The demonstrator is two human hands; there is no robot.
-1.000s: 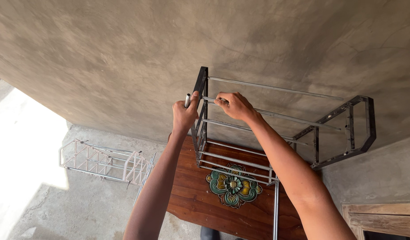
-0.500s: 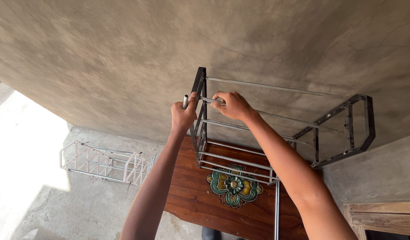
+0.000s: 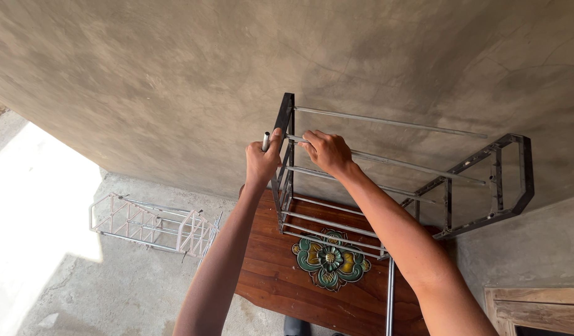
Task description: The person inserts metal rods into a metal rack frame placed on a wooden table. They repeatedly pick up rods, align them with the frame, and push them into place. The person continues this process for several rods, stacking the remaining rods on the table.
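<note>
A rough grey plastered wall [image 3: 175, 81] filled the upper part of the view, and a bare concrete floor [image 3: 100, 280] lay below it, with a patch of bright sunlight at its left edge. One dark wooden table [image 3: 268, 280] was seen against the wall, its top inlaid with one green and yellow flower ornament [image 3: 330, 258]. One dark metal rack [image 3: 399, 180] was set on the table, directly above the ornament. Two black end frames were counted on it, one at the left and one at the right, joined by several thin grey rods; the exact count of rods could not be told. One loose rod [image 3: 389, 292] was seen hanging below the rack's front corner.

Two hands were at the rack's left end frame. The left hand [image 3: 261, 163] was closed in a fist around one short silver tube [image 3: 266, 140], whose open tip stood out above the thumb, just left of the frame. The right hand [image 3: 327, 151] was laid on an upper rod just right of that frame, its grip curled over the rod.

A second, pale rack [image 3: 156, 224] was seen lying on its side on the floor, well to the left of the table. A wooden frame corner [image 3: 536, 305] was seen at the lower right.
</note>
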